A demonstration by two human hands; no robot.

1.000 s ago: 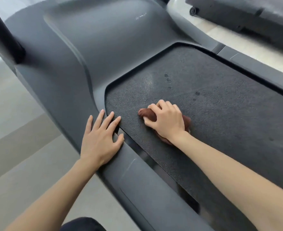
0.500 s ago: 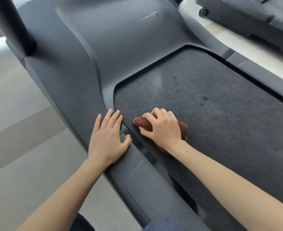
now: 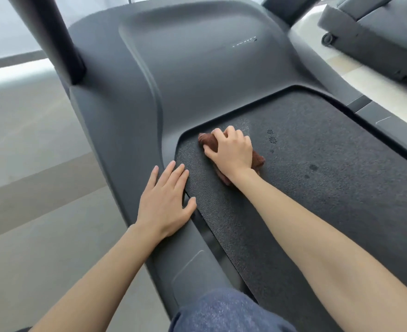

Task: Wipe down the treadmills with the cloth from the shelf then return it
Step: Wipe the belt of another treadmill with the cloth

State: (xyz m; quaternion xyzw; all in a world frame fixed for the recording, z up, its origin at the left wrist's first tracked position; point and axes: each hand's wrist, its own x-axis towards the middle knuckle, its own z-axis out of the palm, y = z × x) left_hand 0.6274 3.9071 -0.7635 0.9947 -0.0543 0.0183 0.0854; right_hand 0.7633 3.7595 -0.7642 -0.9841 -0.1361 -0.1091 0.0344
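A bunched brown cloth (image 3: 208,141) lies on the black textured belt (image 3: 317,188) of a dark grey treadmill, close to the belt's front left corner. My right hand (image 3: 231,152) grips the cloth with curled fingers and covers most of it. My left hand (image 3: 166,202) rests flat with straight fingers on the treadmill's left side rail (image 3: 188,267), fingertips reaching the belt's edge. The grey motor cover (image 3: 197,68) rises beyond the belt.
A black upright post (image 3: 54,37) stands at the treadmill's front left. A second treadmill (image 3: 377,39) sits at the top right across a strip of pale floor. Grey floor lies to the left. My knee in blue denim (image 3: 226,312) shows at the bottom.
My right hand has slid the cloth forward along the belt toward the front corner near the motor cover. My left hand stays on the side rail. The camera has tilted and my knee has come into view.
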